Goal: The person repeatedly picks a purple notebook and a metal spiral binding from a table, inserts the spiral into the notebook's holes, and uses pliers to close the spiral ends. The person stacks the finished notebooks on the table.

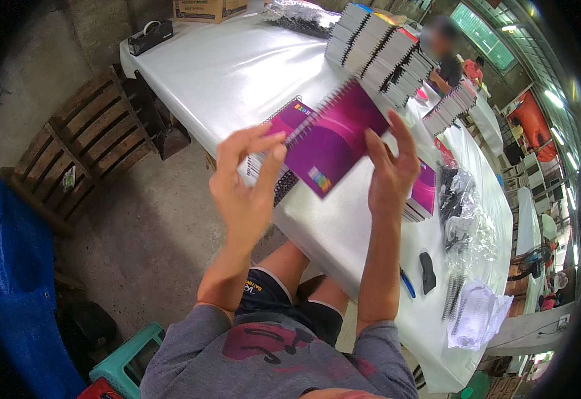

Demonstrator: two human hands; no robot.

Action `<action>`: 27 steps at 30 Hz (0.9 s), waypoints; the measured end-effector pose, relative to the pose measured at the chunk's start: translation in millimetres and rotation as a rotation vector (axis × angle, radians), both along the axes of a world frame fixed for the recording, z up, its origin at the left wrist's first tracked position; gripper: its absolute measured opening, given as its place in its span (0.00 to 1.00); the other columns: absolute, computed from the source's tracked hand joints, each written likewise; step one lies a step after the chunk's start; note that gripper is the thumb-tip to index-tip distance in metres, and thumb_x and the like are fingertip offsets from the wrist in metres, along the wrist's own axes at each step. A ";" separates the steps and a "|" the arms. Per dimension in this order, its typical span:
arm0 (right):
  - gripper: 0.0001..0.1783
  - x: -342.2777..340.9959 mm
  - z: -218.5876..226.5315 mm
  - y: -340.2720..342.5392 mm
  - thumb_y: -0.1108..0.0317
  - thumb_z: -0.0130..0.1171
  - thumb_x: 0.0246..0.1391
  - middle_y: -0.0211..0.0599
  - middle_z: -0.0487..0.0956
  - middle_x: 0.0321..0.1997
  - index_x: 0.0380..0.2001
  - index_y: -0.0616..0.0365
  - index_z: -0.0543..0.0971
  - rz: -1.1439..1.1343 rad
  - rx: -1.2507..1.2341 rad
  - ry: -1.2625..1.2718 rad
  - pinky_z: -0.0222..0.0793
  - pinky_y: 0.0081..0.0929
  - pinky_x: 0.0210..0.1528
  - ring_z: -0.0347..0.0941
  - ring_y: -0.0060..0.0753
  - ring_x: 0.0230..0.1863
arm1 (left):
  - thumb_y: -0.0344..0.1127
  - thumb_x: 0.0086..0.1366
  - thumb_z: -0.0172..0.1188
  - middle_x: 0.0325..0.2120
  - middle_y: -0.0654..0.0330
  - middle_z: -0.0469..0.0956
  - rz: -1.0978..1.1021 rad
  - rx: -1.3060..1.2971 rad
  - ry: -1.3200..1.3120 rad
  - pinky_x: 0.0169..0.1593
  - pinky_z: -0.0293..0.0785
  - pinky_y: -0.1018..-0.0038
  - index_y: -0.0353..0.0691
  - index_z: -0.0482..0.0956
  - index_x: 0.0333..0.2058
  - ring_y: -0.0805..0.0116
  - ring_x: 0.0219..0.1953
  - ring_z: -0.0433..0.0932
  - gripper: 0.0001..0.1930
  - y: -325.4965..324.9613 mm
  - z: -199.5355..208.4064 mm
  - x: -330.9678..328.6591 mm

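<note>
Above the table edge I hold a purple spiral notebook [334, 143], tilted, its black coil running diagonally along its upper left side. The thumb and fingers of my left hand [242, 176] pinch it at the coil end. My right hand [391, 166] grips the opposite edge, thumb on the cover. Behind my left fingers, another purple notebook [292, 114] tops a pile that is partly hidden. A short stack of purple notebooks [423, 189] lies just beyond my right wrist.
Tall stacks of spiral notebooks [370, 50] stand at the far side of the white table [210, 73]. Plastic-wrapped black coils [460, 199], a blue pen [407, 283], a black object [427, 272] and crumpled paper [477, 312] lie right. A person [445, 60] is beyond the stacks.
</note>
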State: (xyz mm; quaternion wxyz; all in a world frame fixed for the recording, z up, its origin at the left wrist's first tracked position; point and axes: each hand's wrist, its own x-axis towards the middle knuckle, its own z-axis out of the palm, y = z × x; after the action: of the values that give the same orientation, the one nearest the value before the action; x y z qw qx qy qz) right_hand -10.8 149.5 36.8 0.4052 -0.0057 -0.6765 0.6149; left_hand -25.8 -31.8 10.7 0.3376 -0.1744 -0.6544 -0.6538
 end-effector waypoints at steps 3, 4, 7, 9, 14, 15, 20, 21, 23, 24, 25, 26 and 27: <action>0.23 -43.0 -4.1 -5.0 0.73 0.65 0.47 0.44 0.73 0.46 0.48 0.68 0.74 0.143 -0.056 -0.063 0.72 0.14 0.31 0.75 0.24 0.32 | 0.36 0.60 0.62 0.35 0.57 0.80 -0.071 0.272 -0.163 0.48 0.70 0.72 0.37 0.78 0.40 0.70 0.39 0.77 0.12 2.4 -7.5 -28.9; 0.22 -54.6 -7.7 -7.1 0.73 0.65 0.47 0.44 0.74 0.45 0.47 0.68 0.75 0.122 -0.018 -0.080 0.72 0.14 0.31 0.76 0.25 0.33 | 0.37 0.60 0.61 0.34 0.58 0.81 -0.041 0.244 -0.189 0.48 0.70 0.73 0.38 0.78 0.41 0.71 0.39 0.77 0.12 3.0 -12.9 -39.2; 0.22 -81.8 -35.6 -4.0 0.70 0.65 0.46 0.45 0.74 0.44 0.45 0.67 0.76 0.129 0.071 -0.203 0.73 0.19 0.30 0.77 0.29 0.29 | 0.39 0.62 0.59 0.32 0.60 0.80 -0.001 0.198 -0.275 0.45 0.70 0.75 0.39 0.78 0.43 0.72 0.39 0.77 0.13 -3.3 -41.4 -63.4; 0.20 -79.7 -41.7 -4.4 0.66 0.63 0.48 0.45 0.75 0.45 0.46 0.62 0.77 -0.017 0.471 -0.369 0.70 0.26 0.42 0.75 0.35 0.37 | 0.41 0.63 0.58 0.32 0.61 0.80 -0.035 0.209 -0.343 0.44 0.70 0.77 0.39 0.78 0.44 0.74 0.39 0.76 0.14 -7.9 -62.0 -74.6; 0.21 -84.1 -65.6 -10.7 0.61 0.54 0.56 0.46 0.72 0.50 0.50 0.62 0.73 0.015 0.123 -0.215 0.60 0.27 0.56 0.67 0.35 0.52 | 0.47 0.68 0.48 0.37 0.60 0.77 -0.131 0.292 -0.381 0.45 0.68 0.77 0.37 0.77 0.44 0.74 0.39 0.73 0.19 2.3 -69.1 -66.4; 0.22 -87.1 -67.1 -14.1 0.60 0.52 0.58 0.46 0.71 0.51 0.51 0.62 0.72 0.057 0.002 -0.193 0.60 0.27 0.56 0.66 0.35 0.53 | 0.49 0.69 0.45 0.38 0.60 0.77 -0.100 0.311 -0.313 0.44 0.68 0.77 0.37 0.77 0.44 0.73 0.39 0.73 0.21 6.1 -68.8 -68.1; 0.23 -97.7 -73.6 -49.1 0.55 0.42 0.63 0.42 0.70 0.48 0.47 0.65 0.74 -0.028 -0.123 -0.133 0.60 0.26 0.56 0.67 0.33 0.51 | 0.51 0.71 0.37 0.36 0.57 0.78 -0.041 0.304 -0.261 0.45 0.68 0.75 0.32 0.77 0.38 0.71 0.38 0.73 0.26 29.6 -63.0 -71.9; 0.24 -100.8 -78.7 -49.3 0.54 0.41 0.64 0.41 0.70 0.47 0.44 0.65 0.76 -0.065 -0.139 -0.118 0.60 0.26 0.55 0.67 0.33 0.50 | 0.50 0.71 0.37 0.34 0.56 0.78 0.003 0.311 -0.196 0.45 0.68 0.76 0.31 0.76 0.35 0.71 0.37 0.73 0.26 34.6 -65.2 -75.1; 0.24 -100.2 -80.4 -49.2 0.54 0.41 0.64 0.41 0.70 0.47 0.45 0.64 0.75 -0.067 -0.167 -0.118 0.60 0.27 0.54 0.67 0.34 0.49 | 0.49 0.71 0.37 0.34 0.56 0.78 -0.008 0.379 -0.198 0.44 0.68 0.76 0.31 0.76 0.35 0.71 0.37 0.73 0.25 39.0 -67.5 -78.4; 0.23 -99.6 -81.3 -48.9 0.55 0.40 0.64 0.41 0.70 0.47 0.45 0.64 0.75 -0.068 -0.182 -0.117 0.60 0.27 0.54 0.67 0.34 0.49 | 0.48 0.72 0.37 0.34 0.56 0.77 -0.015 0.412 -0.200 0.44 0.68 0.76 0.31 0.76 0.34 0.71 0.36 0.73 0.25 40.5 -68.5 -79.3; 0.23 -96.4 -76.3 -50.6 0.55 0.39 0.64 0.42 0.70 0.46 0.45 0.63 0.75 -0.085 -0.138 -0.106 0.60 0.28 0.54 0.68 0.36 0.48 | 0.48 0.72 0.37 0.33 0.56 0.77 -0.022 0.379 -0.230 0.44 0.68 0.75 0.31 0.76 0.35 0.71 0.36 0.73 0.25 39.2 -68.4 -77.1; 0.23 -96.7 -76.1 -50.0 0.55 0.39 0.64 0.43 0.70 0.46 0.45 0.64 0.75 -0.092 -0.114 -0.112 0.60 0.28 0.54 0.67 0.36 0.48 | 0.48 0.72 0.37 0.34 0.56 0.77 -0.033 0.396 -0.234 0.44 0.68 0.75 0.31 0.76 0.36 0.71 0.36 0.73 0.25 39.4 -67.4 -76.0; 0.23 -97.4 -76.5 -48.7 0.55 0.39 0.64 0.43 0.69 0.46 0.45 0.64 0.75 -0.101 -0.089 -0.117 0.59 0.27 0.54 0.67 0.36 0.48 | 0.48 0.72 0.37 0.34 0.56 0.77 -0.047 0.414 -0.238 0.44 0.68 0.75 0.31 0.76 0.36 0.71 0.36 0.73 0.25 40.3 -65.4 -75.2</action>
State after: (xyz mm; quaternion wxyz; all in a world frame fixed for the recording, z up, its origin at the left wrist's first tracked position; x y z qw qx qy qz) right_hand -108.3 100.8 -39.7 0.3947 -0.0937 -0.6700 0.6218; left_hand -101.0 8.5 -54.6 0.2711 -0.0385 -0.5374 -0.7976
